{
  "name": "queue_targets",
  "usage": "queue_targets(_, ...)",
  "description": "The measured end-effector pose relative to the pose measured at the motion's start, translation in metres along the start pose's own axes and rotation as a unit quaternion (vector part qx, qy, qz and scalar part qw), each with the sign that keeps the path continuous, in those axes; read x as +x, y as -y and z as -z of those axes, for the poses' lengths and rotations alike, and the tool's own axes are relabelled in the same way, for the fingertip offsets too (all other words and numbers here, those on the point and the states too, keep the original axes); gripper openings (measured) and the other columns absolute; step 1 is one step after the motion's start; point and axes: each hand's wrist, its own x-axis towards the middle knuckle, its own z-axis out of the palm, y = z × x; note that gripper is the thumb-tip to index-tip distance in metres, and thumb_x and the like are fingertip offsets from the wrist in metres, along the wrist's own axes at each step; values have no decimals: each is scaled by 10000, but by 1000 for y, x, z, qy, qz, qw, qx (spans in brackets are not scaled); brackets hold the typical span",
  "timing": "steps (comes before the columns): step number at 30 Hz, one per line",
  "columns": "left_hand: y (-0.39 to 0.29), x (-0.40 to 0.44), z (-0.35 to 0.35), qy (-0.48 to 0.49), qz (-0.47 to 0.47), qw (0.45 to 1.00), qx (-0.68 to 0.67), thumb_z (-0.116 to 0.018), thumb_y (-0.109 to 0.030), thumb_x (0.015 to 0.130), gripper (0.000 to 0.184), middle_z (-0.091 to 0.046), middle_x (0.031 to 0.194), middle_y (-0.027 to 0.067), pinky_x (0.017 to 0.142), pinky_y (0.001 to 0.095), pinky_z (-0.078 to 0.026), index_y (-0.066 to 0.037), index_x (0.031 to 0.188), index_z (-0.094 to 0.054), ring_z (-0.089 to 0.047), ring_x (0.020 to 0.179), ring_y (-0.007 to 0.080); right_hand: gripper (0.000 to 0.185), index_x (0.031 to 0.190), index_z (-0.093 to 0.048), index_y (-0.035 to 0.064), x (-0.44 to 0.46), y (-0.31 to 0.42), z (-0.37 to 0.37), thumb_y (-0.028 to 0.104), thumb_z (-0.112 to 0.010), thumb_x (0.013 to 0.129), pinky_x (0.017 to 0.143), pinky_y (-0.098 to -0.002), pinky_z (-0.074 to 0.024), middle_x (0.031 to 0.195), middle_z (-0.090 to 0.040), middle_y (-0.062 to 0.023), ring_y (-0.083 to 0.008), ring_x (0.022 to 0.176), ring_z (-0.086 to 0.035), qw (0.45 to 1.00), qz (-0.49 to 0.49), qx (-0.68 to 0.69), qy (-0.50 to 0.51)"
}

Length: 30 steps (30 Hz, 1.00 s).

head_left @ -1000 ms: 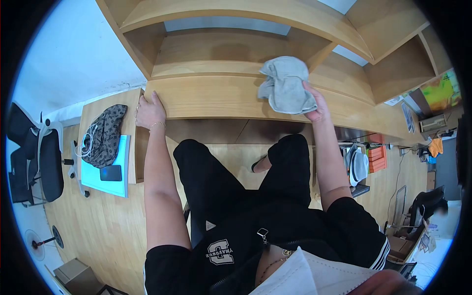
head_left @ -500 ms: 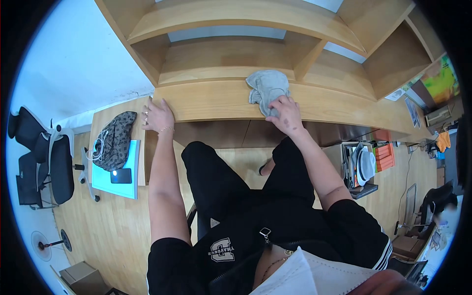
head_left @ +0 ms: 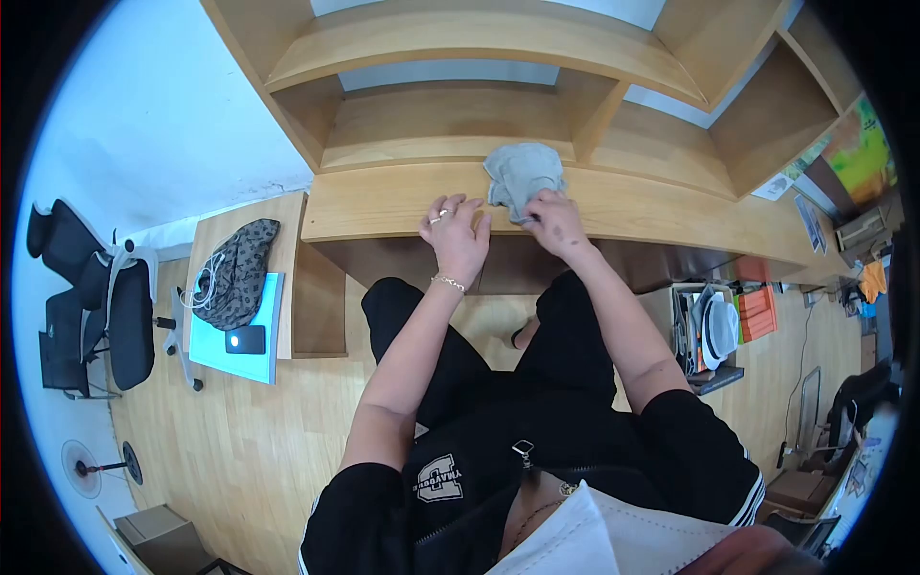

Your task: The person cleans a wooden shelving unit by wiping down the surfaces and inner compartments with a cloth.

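A grey cloth (head_left: 523,176) lies bunched on the wooden desktop (head_left: 383,196), just in front of the shelf unit. Its near right corner is pinched by my right hand (head_left: 557,226), whose fingertips are closed at the front edge of the desk. My left hand (head_left: 454,238), with a ring and a bracelet, hovers by the same edge a little to the left of the cloth. Its fingers are loosely bent and apart, with nothing in them.
Wooden shelves (head_left: 441,120) rise behind the desk. To the left, a side cabinet carries a patterned bag (head_left: 240,273), a light blue folder (head_left: 259,367) and a phone (head_left: 245,339). An office chair (head_left: 129,316) stands beyond. A box of files and hats (head_left: 714,331) sits at right.
My left hand has moved right along the desk edge from its left corner towards the cloth. The right hand still grips the cloth, which is slightly reshaped.
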Motion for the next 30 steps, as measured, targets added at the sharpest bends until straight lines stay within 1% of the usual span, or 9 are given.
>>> queue_targets(2, 0, -1, 9, 7, -1, 1000, 17, -692, -260, 768, 269, -615, 1139, 54, 967, 468, -262, -177, 1023, -675, -474, 1168, 298, 204, 987, -601, 107, 10, -19, 0, 171, -680, 810, 783, -354, -481, 900, -632, -63, -237, 880, -608, 980, -83, 180, -2)
queue_targets(4, 0, -1, 18, 24, 15, 1000, 9, -696, -253, 771, 269, -618, 1132, 59, 960, 450, -291, -169, 1026, -676, -494, 1147, 298, 164, 997, -582, 89, 25, -22, 16, 171, -645, 871, 771, -321, -482, 927, -637, -45, -188, 884, -610, 866, -245, 435, -9)
queue_targets(6, -4, 2, 23, 47, 46, 997, -31, -704, -248, 779, 268, -621, 1124, 70, 954, 437, -332, -156, 1029, -679, -511, 1128, 301, 124, 1003, -557, 70, 46, -19, 47, 156, -588, 919, 781, -298, -484, 958, -636, -44, -153, 894, -604, 838, -251, 483, -33)
queue_targets(9, -2, 6, 12, 73, 113, 961, -243, -734, -239, 790, 382, -602, 1139, 90, 954, 383, -392, -103, 1134, -637, -523, 1118, 269, 93, 1000, -531, 58, 70, -5, 91, 138, -537, 953, 817, -298, -489, 988, -640, -62, -147, 913, -609, 773, -210, 597, -40)
queue_targets(12, -16, 11, 5, 105, 278, 803, -517, -747, -212, 802, 523, -567, 1170, 102, 957, 319, -415, -34, 1252, -548, -514, 1120, 215, 124, 1036, -520, 48, 81, 12, 112, 144, -529, 959, 870, -304, -482, 1007, -634, -62, -140, 950, -608, 711, -156, 686, 1)
queue_targets(16, -26, 9, 9, 96, 247, 822, -505, -725, -237, 826, 582, -541, 1202, 124, 908, 298, -439, -17, 1307, -484, -514, 1083, 157, 142, 1048, -526, 48, 89, 42, 124, 154, -542, 955, 882, -307, -484, 1018, -633, -60, -145, 973, -613, 641, -118, 756, 60)
queue_targets(18, -33, 11, 17, 76, 209, 832, -509, -702, -185, 840, 474, -584, 1145, 89, 889, 273, -449, -4, 1247, -540, -549, 1017, 137, 141, 1043, -531, 49, 91, 52, 126, 156, -548, 953, 880, -307, -487, 1016, -635, -62, -148, 971, -616, 625, -119, 769, 66)
queue_targets(22, -11, 22, 46, 94, 294, 762, -570, -599, -69, 883, 175, -658, 891, -22, 787, 245, -466, -41, 1042, -667, -587, 818, 72, 129, 1010, -538, 52, 95, 49, 120, 162, -564, 946, 862, -302, -493, 1003, -640, -62, -144, 944, -620, 623, -134, 768, 62)
queue_targets(30, 35, 64, 102, 50, 243, 826, -506, -678, -42, 820, 70, -624, 796, -25, 619, 213, -449, -66, 867, -632, -557, 694, 49, 127, 972, -541, 98, 97, 29, 90, 181, -619, 916, 815, -284, -498, 965, -643, -25, -115, 898, -613, 694, -202, 689, 44)
